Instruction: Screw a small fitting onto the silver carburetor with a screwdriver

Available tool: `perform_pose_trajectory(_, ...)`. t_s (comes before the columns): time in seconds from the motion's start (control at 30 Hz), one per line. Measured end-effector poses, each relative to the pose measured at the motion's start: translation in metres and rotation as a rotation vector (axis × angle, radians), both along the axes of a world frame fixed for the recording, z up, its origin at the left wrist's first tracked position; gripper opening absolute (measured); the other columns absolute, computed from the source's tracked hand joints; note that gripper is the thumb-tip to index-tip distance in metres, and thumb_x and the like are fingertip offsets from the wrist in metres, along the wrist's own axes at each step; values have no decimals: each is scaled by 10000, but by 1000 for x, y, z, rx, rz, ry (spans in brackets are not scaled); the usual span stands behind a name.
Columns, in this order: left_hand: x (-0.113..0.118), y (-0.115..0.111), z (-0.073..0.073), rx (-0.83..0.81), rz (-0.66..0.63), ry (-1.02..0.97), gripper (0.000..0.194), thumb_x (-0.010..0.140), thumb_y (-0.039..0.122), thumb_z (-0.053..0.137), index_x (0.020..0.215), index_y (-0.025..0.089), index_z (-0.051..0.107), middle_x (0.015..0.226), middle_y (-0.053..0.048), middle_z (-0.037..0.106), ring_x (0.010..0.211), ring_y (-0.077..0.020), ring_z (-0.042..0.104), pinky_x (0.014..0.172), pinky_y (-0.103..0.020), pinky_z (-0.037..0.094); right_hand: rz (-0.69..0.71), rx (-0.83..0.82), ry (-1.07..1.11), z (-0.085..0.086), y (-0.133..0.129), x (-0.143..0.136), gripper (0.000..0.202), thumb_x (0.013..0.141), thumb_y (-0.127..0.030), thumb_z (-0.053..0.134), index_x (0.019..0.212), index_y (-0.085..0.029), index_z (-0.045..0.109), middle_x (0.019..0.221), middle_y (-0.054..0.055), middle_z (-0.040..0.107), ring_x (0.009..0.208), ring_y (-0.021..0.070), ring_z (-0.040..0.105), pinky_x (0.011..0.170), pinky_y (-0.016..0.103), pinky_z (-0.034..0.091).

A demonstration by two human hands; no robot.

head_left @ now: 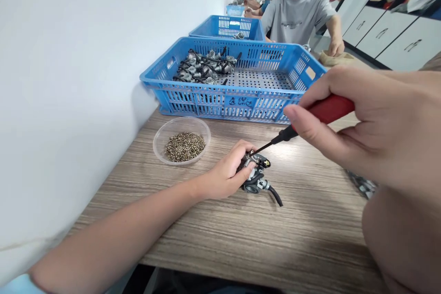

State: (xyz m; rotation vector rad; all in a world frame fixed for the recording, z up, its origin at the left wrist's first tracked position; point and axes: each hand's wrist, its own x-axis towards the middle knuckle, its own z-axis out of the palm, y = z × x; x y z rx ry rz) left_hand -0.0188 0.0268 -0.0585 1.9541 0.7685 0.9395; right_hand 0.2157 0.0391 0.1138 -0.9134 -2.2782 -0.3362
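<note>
On the table, my left hand is wrapped round a small metal carburetor with black hoses, one of which sticks out toward the lower right. My right hand grips a screwdriver by its red handle. Its dark shaft slants down to the left, and the tip meets the top of the carburetor beside my left fingers. Whether a screw sits under the tip is too small to tell. Left of the carburetor stands a clear round bowl holding many small brass-coloured screws.
Behind the bowl is a blue plastic crate with several carburetors in its left part. A second blue crate stands beyond it. Across the table sits a person in a grey shirt. More metal parts lie partly hidden behind my right hand. A white wall borders the left.
</note>
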Motion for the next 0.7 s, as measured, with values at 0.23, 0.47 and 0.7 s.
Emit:
perform_pose_trajectory(0.23, 0, 0, 0, 20, -6, -3, 283, 1115, 262, 505, 1391, 203, 522, 1296, -140, 617, 1201, -286, 621, 1103, -473, 527, 291, -303, 31, 4, 9, 9, 136, 1020, -429, 785, 1113, -334, 757, 918, 10, 823, 709, 242, 774, 606, 442, 587)
perform_pose_trajectory(0.47, -2, -2, 1, 22, 2, 5, 301, 1119, 251, 502, 1418, 216, 518, 1371, -158, 598, 1300, -305, 600, 1182, -506, 500, 206, -276, -1, 2, 0, 8, 278, 965, -440, 800, 1202, -317, 723, 1055, 54, 819, 890, 331, 779, 652, 476, 569)
perform_pose_trajectory(0.7, -1, -1, 0, 16, 4, 7, 289, 1137, 282, 508, 1420, 224, 521, 1357, -145, 605, 1294, -299, 596, 1185, -502, 499, 142, -156, 54, -1, -5, 1, 136, 1045, -475, 757, 1031, -341, 735, 776, -11, 759, 687, 264, 708, 629, 448, 523)
